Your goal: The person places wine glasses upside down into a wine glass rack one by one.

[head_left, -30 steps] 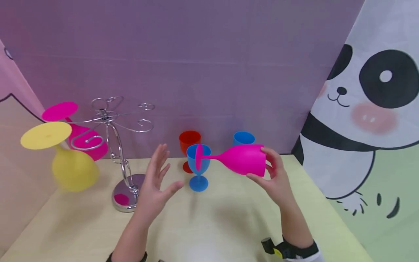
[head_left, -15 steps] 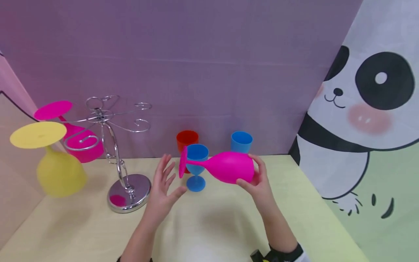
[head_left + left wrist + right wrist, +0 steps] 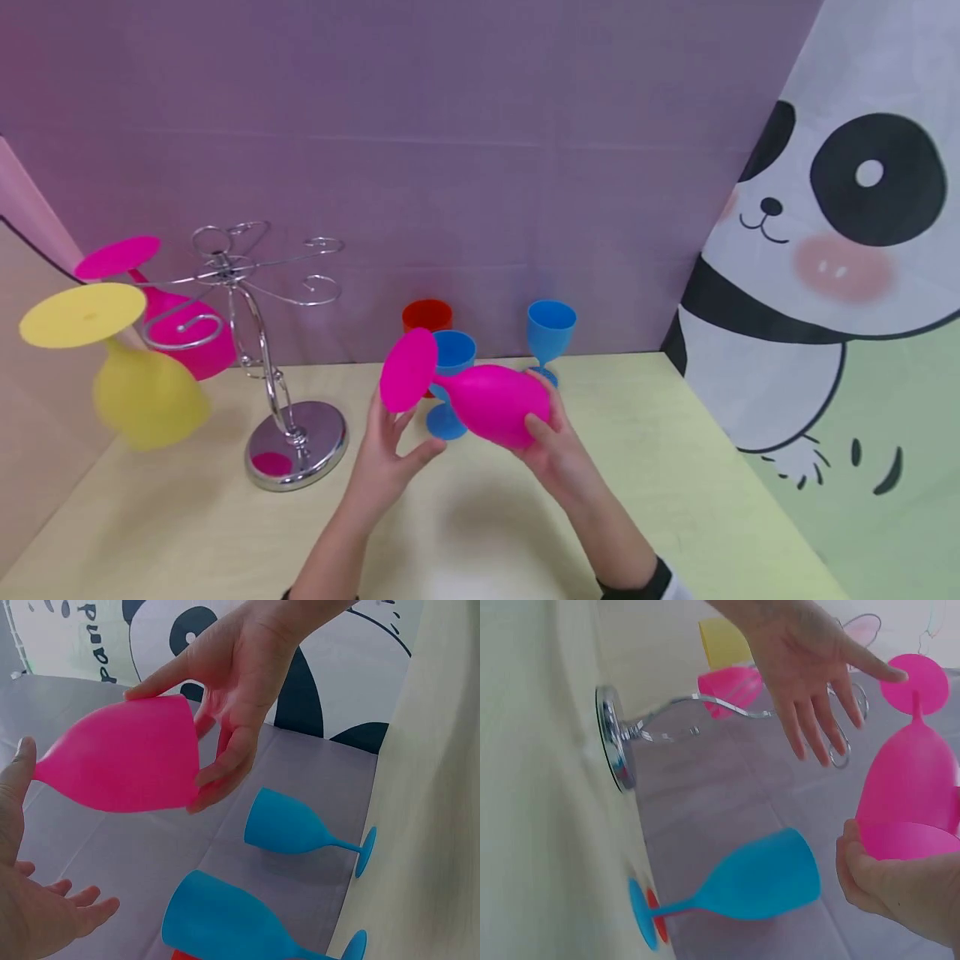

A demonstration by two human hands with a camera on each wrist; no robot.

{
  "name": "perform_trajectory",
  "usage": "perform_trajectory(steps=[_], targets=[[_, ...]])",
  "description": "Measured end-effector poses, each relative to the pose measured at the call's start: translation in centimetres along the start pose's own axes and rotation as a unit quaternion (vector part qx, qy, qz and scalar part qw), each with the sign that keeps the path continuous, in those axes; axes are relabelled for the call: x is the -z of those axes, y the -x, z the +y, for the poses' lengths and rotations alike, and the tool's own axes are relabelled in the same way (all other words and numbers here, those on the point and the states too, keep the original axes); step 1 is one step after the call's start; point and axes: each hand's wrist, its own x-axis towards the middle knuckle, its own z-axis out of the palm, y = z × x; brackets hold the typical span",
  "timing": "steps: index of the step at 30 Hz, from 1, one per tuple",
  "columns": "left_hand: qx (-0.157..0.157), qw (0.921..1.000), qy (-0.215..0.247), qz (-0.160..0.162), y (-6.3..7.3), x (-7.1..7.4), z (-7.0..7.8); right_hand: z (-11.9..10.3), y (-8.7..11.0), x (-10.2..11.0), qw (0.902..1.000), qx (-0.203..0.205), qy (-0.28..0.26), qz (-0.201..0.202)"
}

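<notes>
A pink plastic goblet [image 3: 498, 404] is held in the air, tilted on its side with its round foot toward the upper left. My right hand [image 3: 555, 446] grips it by the bowl near the rim, thumb on one side and fingers on the other, as the left wrist view also shows. My left hand [image 3: 390, 462] is close to the goblet's foot and stem, its fingers spread and straight; the foot covers some fingertips in the head view. Behind them a blue goblet [image 3: 447, 423] stands upright on the table, partly hidden by the pink one.
A chrome stemware rack [image 3: 296, 446] stands at left, with a yellow goblet [image 3: 150, 400] and another pink goblet [image 3: 198, 346] hanging upside down from its arms. A red goblet [image 3: 427, 315] and a second blue goblet [image 3: 551, 329] stand near the purple backdrop [image 3: 480, 192].
My right hand has carried the pink goblet leftward and tipped its foot up toward the viewer. My left hand has shifted slightly right, so foot and hand now overlap in the head view.
</notes>
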Motion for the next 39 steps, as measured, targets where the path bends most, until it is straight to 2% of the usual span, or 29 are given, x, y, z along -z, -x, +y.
perform_trajectory(steps=[6,11,14,19,24,29,34,39], targets=[[0.039,0.9983,-0.042,-0.004,0.2,0.2,0.2,1.4,0.2,-0.5,0.9984,-0.043,-0.021,-0.030],[0.041,0.9981,-0.044,-0.010,0.3,0.5,0.2,2.2,0.2,-0.8,0.9951,-0.064,-0.053,-0.053],[0.045,0.9980,-0.040,-0.020,0.3,0.3,0.2,2.6,0.3,-1.0,0.9923,-0.076,-0.082,-0.052],[0.032,0.9979,-0.046,-0.032,0.3,-0.2,0.1,3.0,0.5,-1.5,0.9799,-0.121,-0.156,-0.029],[-0.004,0.9981,-0.052,-0.032,0.3,-0.5,0.1,3.1,0.7,-2.0,0.9654,-0.146,-0.210,-0.047],[-0.032,0.9968,-0.060,-0.041,0.5,-0.8,0.2,3.0,0.9,-2.4,0.9564,-0.163,-0.235,-0.059],[-0.048,0.9962,-0.058,-0.045,0.8,-1.0,0.4,3.1,1.2,-2.8,0.9530,-0.163,-0.242,-0.082],[-0.030,0.9970,-0.050,-0.051,0.9,-1.2,0.7,3.3,1.4,-2.8,0.9516,-0.156,-0.240,-0.112]])
